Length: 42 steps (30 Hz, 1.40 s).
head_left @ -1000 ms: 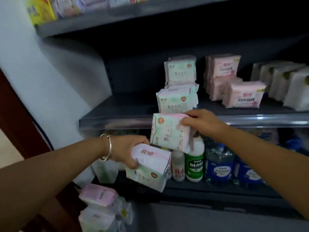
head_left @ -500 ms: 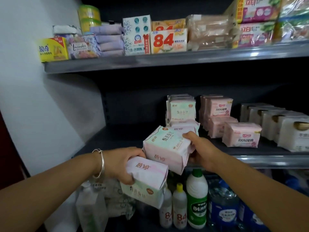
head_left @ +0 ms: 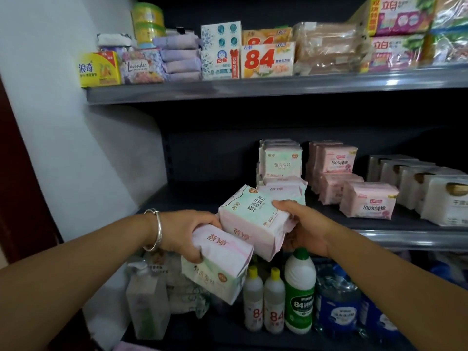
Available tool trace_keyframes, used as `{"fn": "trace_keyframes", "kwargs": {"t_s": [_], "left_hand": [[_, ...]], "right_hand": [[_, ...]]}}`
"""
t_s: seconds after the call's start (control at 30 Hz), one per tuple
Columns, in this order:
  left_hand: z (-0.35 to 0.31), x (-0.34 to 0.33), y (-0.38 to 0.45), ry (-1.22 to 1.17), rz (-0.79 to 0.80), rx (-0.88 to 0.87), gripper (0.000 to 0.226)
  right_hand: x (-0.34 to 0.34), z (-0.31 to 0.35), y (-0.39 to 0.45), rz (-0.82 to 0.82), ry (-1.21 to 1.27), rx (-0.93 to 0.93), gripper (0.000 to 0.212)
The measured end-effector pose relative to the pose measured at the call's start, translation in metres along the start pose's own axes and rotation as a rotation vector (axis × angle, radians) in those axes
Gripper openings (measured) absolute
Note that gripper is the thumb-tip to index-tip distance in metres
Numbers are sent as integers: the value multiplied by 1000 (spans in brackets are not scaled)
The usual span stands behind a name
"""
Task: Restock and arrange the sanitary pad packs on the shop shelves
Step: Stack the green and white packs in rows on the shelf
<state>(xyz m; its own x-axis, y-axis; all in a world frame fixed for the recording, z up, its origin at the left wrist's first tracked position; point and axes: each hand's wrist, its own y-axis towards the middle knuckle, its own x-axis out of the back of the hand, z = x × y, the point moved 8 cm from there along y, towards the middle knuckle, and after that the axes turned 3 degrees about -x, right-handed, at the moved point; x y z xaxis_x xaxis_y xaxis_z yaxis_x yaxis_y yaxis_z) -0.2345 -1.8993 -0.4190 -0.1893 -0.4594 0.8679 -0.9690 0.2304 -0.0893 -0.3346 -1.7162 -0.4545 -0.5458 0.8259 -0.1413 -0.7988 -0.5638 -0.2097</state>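
Left hand (head_left: 187, 231) clamped on lower pad pack (head_left: 217, 269), waiting below shelf edge. Right hand (head_left: 306, 229) grips upper pad pack (head_left: 253, 219), tilted toward matching stack (head_left: 279, 168) on middle shelf (head_left: 405, 235), likely next placement.

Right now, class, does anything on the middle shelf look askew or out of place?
Yes. On the middle shelf, one pink pack lies flat and angled in front of its stack. The left half is bare beside the green packs.

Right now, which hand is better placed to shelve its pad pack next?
Right. The right hand holds its pack at the middle shelf edge by the matching stack; the left hand holds lower.
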Motion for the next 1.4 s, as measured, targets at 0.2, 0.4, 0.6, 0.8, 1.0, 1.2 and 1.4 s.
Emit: {"fn": "trace_keyframes", "kwargs": {"t_s": [0.2, 0.4, 0.6, 0.8, 1.0, 1.2, 1.4], "left_hand": [[-9, 15, 3, -27, -55, -2, 54], [-23, 37, 6, 19, -90, -9, 53], [-27, 61, 10, -75, -173, 11, 48], [-26, 81, 16, -114, -236, 33, 45], [-22, 90, 26, -185, -295, 51, 45], [-20, 92, 32, -219, -313, 67, 43], [-24, 92, 34, -218, -367, 71, 39]], "right_hand": [[2, 23, -10, 70, 9, 102, 41], [8, 44, -11, 69, 16, 155, 29], [21, 49, -3, -85, 263, 202, 24], [25, 57, -1, -125, 305, 265, 19], [29, 66, -3, -150, 328, 338, 20], [28, 68, -5, -100, 279, 349, 22], [28, 64, -9, -95, 270, 329, 13]]}}
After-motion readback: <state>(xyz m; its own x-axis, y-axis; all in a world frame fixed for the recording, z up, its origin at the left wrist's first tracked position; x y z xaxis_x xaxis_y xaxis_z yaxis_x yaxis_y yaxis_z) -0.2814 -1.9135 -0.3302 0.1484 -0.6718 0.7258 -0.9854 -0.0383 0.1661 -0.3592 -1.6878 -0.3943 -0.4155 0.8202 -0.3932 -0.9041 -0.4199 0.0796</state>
